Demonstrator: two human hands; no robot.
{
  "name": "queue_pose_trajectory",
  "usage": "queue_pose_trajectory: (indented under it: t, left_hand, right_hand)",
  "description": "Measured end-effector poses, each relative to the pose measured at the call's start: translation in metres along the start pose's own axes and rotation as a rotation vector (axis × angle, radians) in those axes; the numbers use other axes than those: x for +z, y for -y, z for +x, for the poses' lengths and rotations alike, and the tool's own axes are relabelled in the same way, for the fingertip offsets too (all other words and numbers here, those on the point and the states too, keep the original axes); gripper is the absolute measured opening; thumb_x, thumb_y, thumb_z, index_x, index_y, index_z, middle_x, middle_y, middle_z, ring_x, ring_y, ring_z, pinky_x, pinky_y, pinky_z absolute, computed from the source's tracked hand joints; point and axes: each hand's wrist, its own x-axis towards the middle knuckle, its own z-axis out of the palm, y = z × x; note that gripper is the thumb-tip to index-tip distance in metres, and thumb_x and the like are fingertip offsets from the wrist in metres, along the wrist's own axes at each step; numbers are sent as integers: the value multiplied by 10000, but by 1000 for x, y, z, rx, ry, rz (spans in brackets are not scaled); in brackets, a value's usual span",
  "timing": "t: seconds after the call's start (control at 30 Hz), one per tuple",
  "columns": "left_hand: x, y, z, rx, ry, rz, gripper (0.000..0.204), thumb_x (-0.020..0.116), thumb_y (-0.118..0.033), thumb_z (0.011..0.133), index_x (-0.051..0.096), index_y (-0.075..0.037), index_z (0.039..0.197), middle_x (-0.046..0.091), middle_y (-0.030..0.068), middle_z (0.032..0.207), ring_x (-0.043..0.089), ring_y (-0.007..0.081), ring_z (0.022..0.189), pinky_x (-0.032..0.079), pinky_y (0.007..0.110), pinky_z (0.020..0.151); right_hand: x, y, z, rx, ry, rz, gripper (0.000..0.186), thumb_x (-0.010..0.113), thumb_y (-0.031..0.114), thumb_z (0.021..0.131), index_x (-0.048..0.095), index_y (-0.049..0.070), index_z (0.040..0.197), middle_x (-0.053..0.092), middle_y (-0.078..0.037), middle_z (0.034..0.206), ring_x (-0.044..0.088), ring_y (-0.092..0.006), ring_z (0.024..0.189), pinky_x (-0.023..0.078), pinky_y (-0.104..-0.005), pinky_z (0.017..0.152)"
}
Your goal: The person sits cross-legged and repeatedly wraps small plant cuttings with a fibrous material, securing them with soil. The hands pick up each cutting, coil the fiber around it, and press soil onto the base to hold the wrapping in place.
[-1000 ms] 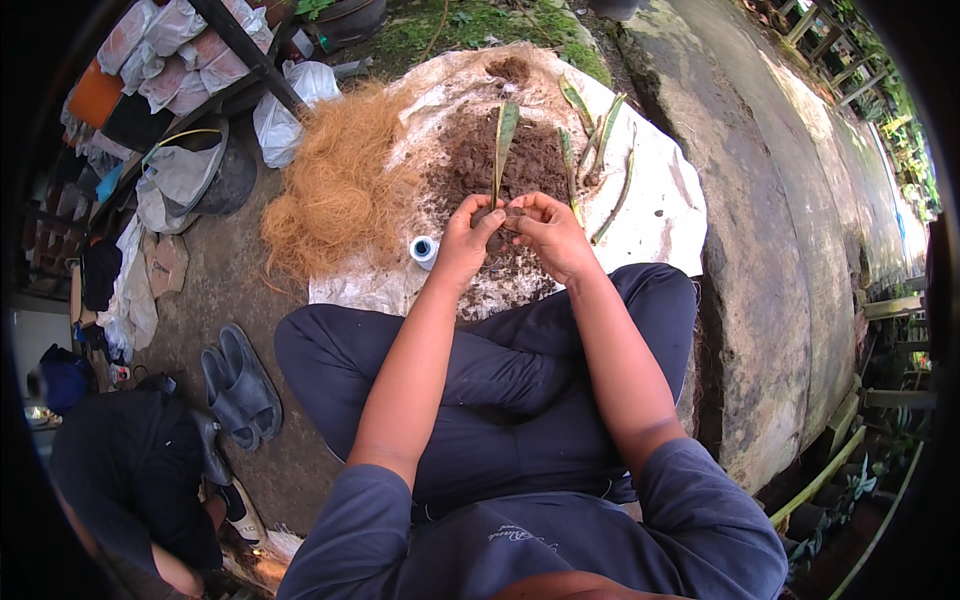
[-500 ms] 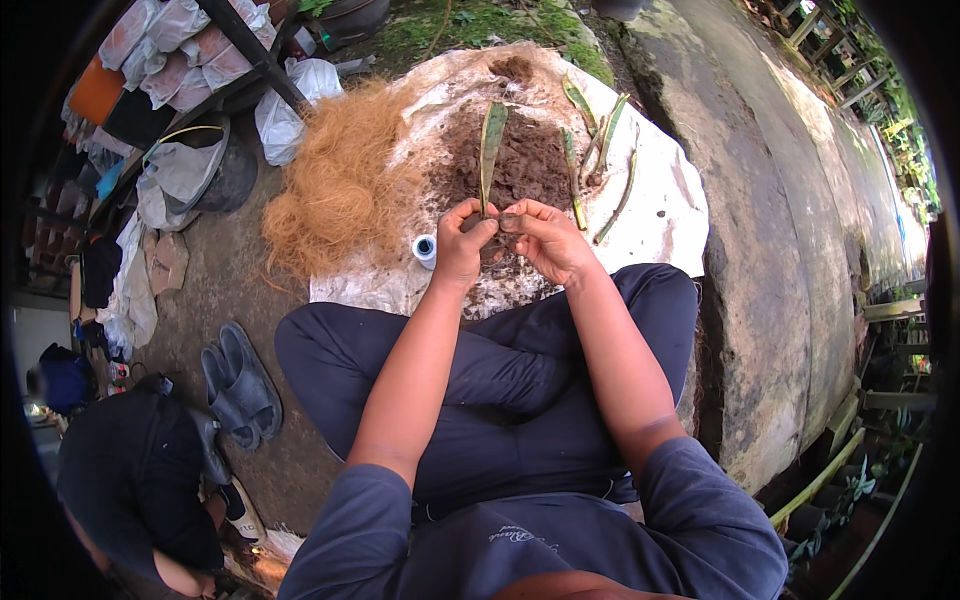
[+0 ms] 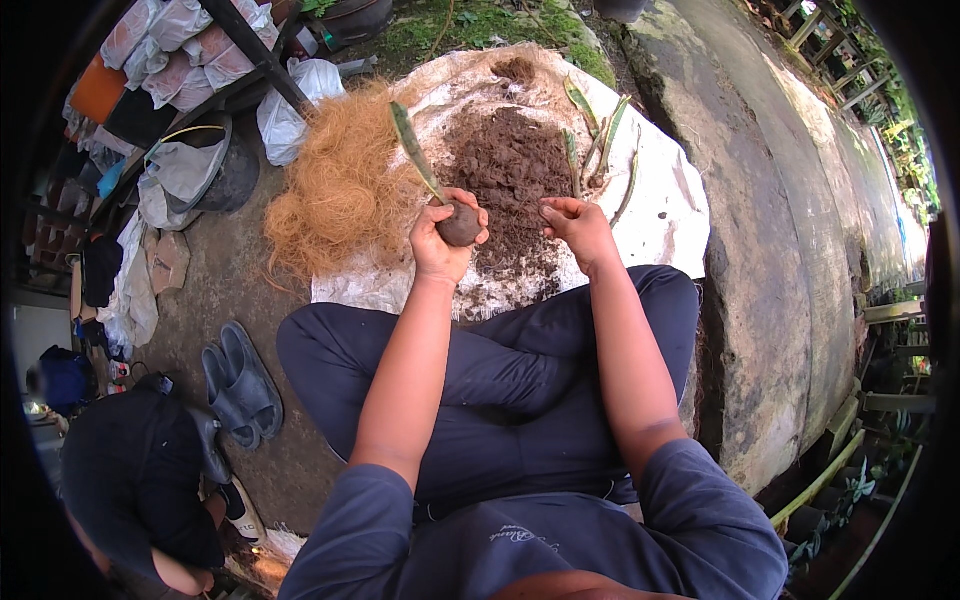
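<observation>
My left hand (image 3: 437, 252) is wrapped round a rounded ball of dark soil (image 3: 460, 226). From this ball a green snake plant leaf (image 3: 413, 148) rises, tilted up and to the left. My right hand (image 3: 587, 236) hovers apart from the ball, to its right, with thumb and fingers drawn together; whatever is between them is too small to make out. Beyond both hands lies a heap of loose brown soil (image 3: 510, 165) on a white woven sheet (image 3: 665, 215). More snake plant cuttings (image 3: 612, 135) rest to the right of the heap.
A tangled pile of brown coconut fibre (image 3: 335, 185) covers the sheet's left side. Grey sandals (image 3: 243, 385) stand on the ground at left. Beyond them are a dark bucket (image 3: 232, 175) and a white plastic bag (image 3: 298, 105). A person in black (image 3: 140, 480) bends at lower left.
My left hand has turned and shifted left, bringing the soil ball into view and tilting the leaf left. My right hand has pulled away to the right. The thread spool is now hidden.
</observation>
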Motion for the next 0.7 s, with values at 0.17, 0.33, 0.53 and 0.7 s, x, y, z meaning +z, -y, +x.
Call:
queue_pose_trajectory:
  t: [0.17, 0.33, 0.53, 0.7]
  left_hand:
    - [4, 6, -1, -36, 7, 65, 214, 634, -240, 886, 624, -48, 978, 611, 88, 955, 628, 279, 811, 474, 378, 569]
    - [1, 9, -2, -45, 67, 126, 115, 613, -149, 940, 592, -51, 996, 629, 81, 917, 657, 244, 809, 502, 365, 566]
    - [6, 15, -4, -25, 58, 163, 103, 594, -113, 972, 570, -78, 1066, 608, 53, 979, 641, 229, 858, 536, 341, 629]
    - [12, 20, -3, -33, 132, 140, 259, 606, -142, 997, 494, -98, 1226, 579, 87, 1093, 641, 242, 979, 597, 383, 803]
  right_hand:
    - [7, -4, 3, -97, -146, 34, 474, 646, 105, 1010, 539, -42, 1448, 663, -188, 1311, 681, -207, 1101, 572, -307, 898]
    - [34, 1, -7, -240, -142, 5, 542, 629, 253, 1039, 493, 6, 1502, 550, -207, 1486, 588, -261, 1299, 499, -375, 1061]
    - [82, 15, -39, -211, 191, 263, 665, 616, 397, 1052, 366, 76, 1578, 471, -121, 1539, 472, -233, 1409, 462, -366, 1085]
    - [98, -4, -38, -140, 277, 507, 742, 715, 415, 989, 361, 110, 1565, 503, -105, 1445, 525, -233, 1334, 514, -368, 1010]
